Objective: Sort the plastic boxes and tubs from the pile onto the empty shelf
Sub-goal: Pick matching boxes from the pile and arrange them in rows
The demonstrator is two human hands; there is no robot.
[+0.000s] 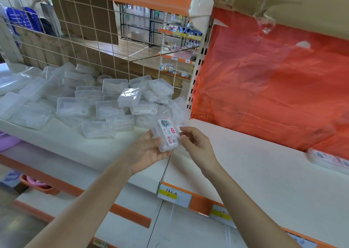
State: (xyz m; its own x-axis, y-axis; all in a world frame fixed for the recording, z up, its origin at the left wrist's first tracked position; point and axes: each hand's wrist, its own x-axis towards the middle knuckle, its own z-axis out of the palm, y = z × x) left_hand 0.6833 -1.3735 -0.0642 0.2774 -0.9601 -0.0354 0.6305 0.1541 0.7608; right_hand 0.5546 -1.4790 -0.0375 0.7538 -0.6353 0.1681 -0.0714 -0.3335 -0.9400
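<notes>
Left hand [149, 151] is gripping 1 labelled box [167, 135] from below; right hand [196, 143] is pinching its right edge. Label print is blurring beyond reading.

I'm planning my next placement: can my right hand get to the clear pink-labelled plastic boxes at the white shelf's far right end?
Probably yes: the right hand merely pinches the small clear labelled box, and bare white shelf lies between it and the pink-labelled boxes.
</notes>
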